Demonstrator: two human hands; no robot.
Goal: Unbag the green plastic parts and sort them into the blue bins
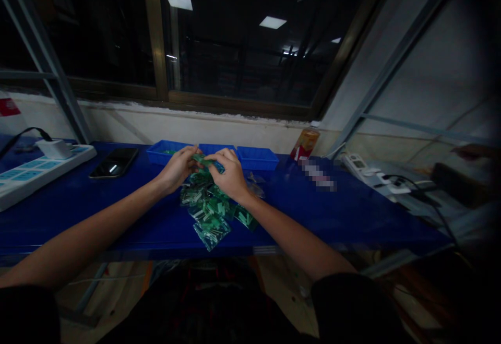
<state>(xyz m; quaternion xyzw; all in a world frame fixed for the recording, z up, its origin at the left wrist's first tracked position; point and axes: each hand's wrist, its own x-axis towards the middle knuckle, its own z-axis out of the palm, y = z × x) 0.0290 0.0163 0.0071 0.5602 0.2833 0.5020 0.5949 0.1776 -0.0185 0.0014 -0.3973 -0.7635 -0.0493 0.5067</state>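
Both of my hands meet above a heap of small clear bags with green parts (211, 208) on the blue table (336, 213). My left hand (179, 167) and my right hand (230, 174) are closed, pinching one small green bag (206, 162) between them, held just over the heap. Several bags spill toward the table's front edge.
Three blue trays (256, 157) stand side by side behind the heap. A black phone (114, 162) and a white power strip (29, 173) lie at the left. A drink can (305, 144) stands to the right, with another power strip and cables (385, 179) beyond it.
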